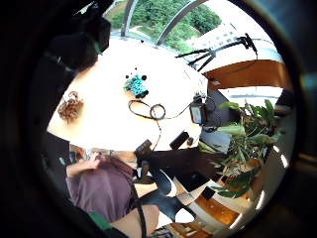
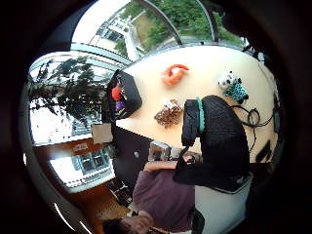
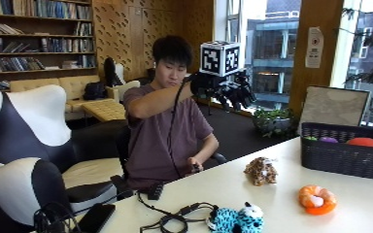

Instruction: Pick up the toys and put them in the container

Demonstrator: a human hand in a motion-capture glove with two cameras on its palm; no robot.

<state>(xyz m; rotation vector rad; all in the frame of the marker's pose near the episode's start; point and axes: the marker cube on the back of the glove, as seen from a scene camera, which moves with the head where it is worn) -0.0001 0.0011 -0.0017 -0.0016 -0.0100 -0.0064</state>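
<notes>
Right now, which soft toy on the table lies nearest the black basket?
The orange ring-shaped plush toy; the spotted brown one and the turquoise panda lie farther from the black woven basket.

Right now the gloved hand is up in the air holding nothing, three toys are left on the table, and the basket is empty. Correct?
Not quite: the basket is not empty. The outside view shows an orange and a purple thing over its rim. The rest holds: the gloved right hand is raised with nothing in its fingers, and the leopard toy, orange toy and teal panda toy lie on the table.

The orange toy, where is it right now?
In the outside view the orange toy lies on the table, in front of the dark basket, with the spotted brown toy nearby.
</notes>
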